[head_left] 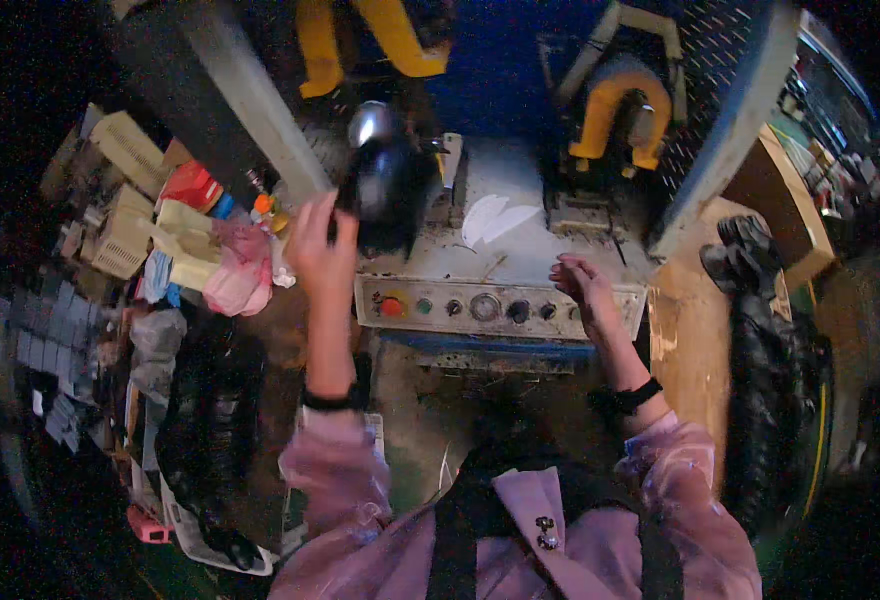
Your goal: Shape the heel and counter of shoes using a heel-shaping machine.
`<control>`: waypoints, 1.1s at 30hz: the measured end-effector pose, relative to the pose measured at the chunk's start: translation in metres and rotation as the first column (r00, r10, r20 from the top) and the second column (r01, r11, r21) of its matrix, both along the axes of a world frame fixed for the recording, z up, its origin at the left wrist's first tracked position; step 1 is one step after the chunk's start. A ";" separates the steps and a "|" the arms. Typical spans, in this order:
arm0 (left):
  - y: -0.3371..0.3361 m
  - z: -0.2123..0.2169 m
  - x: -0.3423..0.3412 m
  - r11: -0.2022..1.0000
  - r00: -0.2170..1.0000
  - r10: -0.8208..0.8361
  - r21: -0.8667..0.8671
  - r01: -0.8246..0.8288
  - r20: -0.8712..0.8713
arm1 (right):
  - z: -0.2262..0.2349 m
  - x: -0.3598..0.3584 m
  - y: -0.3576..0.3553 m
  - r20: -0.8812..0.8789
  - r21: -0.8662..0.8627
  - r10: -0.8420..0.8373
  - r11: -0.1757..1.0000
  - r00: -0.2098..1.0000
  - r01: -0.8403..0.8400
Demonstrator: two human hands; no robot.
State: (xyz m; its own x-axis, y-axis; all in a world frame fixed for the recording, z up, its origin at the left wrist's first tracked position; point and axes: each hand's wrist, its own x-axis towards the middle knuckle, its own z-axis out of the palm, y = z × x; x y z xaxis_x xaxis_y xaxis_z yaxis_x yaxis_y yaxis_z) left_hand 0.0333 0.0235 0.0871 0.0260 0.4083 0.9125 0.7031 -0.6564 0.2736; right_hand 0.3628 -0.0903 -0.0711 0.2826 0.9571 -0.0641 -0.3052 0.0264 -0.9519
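My left hand is raised, blurred by motion, with thumb and fingers apart. Just right of it is a dark, glossy rounded object with a shiny silvery top; its kind is too blurred to tell. My right hand hovers by the right part of the machine's control panel, fingers stretched leftward and holding nothing. Between the hands, several thin white leaf-shaped pieces lie on the machine's grey top. A red button and a round gauge sit on the panel.
Yellow curved machine parts stand at the far side, between pale posts. Black glossy items are heaped on the right and left. Beige bins, a pink plastic bag and a cardboard box flank the machine.
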 end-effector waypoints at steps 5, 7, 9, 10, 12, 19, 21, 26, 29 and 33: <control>-0.097 -0.021 0.036 0.946 0.890 -0.321 -0.138 0.292 -0.323 | 0.061 -0.041 -0.048 0.250 0.096 0.197 0.969 0.948 -0.227; -0.118 -0.036 0.067 0.880 0.825 -0.469 -0.251 0.404 -0.315 | 0.062 -0.043 -0.073 0.130 -0.131 0.393 0.917 0.910 -0.377; -0.136 -0.055 0.094 0.813 0.765 -0.569 -0.345 0.469 -0.302 | 0.058 -0.035 -0.109 -0.129 -0.260 0.392 0.873 0.911 -0.413; -0.142 -0.065 0.109 0.776 0.735 -0.613 -0.394 0.492 -0.291 | 0.056 -0.028 -0.125 -0.234 -0.216 0.323 0.903 0.917 -0.373; -0.157 -0.085 0.140 0.687 0.698 -0.692 -0.462 0.560 -0.182 | 0.053 -0.010 -0.154 -0.287 -0.163 0.185 0.957 0.940 -0.238; -0.247 -0.109 0.240 -0.412 0.572 -0.455 -0.730 0.545 0.683 | 0.031 0.066 -0.271 0.123 -0.143 -0.187 0.969 0.975 0.203; -0.276 -0.117 0.277 -0.524 0.434 -0.429 -0.610 0.594 0.792 | 0.018 0.087 -0.299 0.135 -0.141 -0.253 0.952 0.958 0.271; -0.294 -0.142 0.355 -0.015 0.169 -0.975 -0.799 0.601 0.146 | -0.022 0.129 -0.370 0.010 -0.235 -0.458 0.863 0.889 0.447; -0.296 -0.166 0.400 0.186 0.088 -0.980 -0.667 0.721 -0.179 | -0.044 0.142 -0.407 -0.093 -0.395 -0.605 0.751 0.790 0.529; -0.287 -0.201 0.448 0.264 0.076 -0.946 -0.616 0.742 -0.314 | -0.069 0.143 -0.445 -0.142 -0.416 -0.640 0.731 0.755 0.541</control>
State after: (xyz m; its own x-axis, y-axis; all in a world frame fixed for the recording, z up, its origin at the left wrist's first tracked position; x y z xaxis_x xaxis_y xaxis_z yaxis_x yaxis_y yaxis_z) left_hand 0.4816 -0.2634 -0.1139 0.9124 -0.0874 0.3998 -0.2520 -0.8897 0.3807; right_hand 0.5059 -0.5352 -0.1401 0.7076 0.5033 -0.4959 -0.5686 -0.0109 -0.8225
